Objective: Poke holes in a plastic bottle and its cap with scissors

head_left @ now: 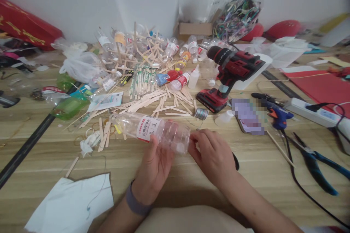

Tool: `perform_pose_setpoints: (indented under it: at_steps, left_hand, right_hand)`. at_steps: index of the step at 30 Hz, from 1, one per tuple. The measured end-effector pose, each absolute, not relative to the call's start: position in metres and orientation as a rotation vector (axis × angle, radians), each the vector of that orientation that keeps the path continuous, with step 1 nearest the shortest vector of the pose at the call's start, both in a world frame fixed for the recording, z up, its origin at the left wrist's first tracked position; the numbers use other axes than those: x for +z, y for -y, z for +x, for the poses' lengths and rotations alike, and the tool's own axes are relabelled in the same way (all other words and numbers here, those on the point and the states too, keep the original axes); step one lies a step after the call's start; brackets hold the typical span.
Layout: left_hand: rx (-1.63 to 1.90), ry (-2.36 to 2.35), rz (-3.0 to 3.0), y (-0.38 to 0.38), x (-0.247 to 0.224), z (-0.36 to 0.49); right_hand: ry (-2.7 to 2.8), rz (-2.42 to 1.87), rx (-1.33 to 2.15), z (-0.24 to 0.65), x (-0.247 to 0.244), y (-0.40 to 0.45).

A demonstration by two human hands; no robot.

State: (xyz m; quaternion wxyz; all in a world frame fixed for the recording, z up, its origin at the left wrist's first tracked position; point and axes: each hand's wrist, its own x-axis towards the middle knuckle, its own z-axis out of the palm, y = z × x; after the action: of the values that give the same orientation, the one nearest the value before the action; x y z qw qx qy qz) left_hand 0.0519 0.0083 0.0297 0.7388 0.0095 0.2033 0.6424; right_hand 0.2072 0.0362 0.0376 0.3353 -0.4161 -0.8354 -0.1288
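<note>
A clear plastic water bottle with a white and red label lies sideways above the table, its neck to the left. My left hand is closed around its underside, thumb up on the label's edge. At the bottle's base is my right hand, fingers curled and pinched together against it. What they hold is hidden. A black rounded end shows beyond the right hand; I cannot tell whether it is gripped. Just past this hand are a spool of thread and a small translucent cup.
A red cordless drill stands behind the spool. To the right are a phone, a blue glue gun, pliers and a power strip. Wooden sticks and several bottles crowd the back. White paper lies front left.
</note>
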Motion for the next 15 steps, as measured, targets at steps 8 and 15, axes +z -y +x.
perform_pose_setpoints:
  at_steps: [8,15]
  left_hand:
    - [1.389,-0.462,-0.033,-0.012,0.034,0.055]
    - [1.390,-0.447,-0.021,-0.015,0.035,0.052]
  right_hand:
    - [2.153,-1.075,-0.118,0.211,0.033,-0.039]
    - [2.000,-1.170,-0.132,0.224,0.032,-0.046]
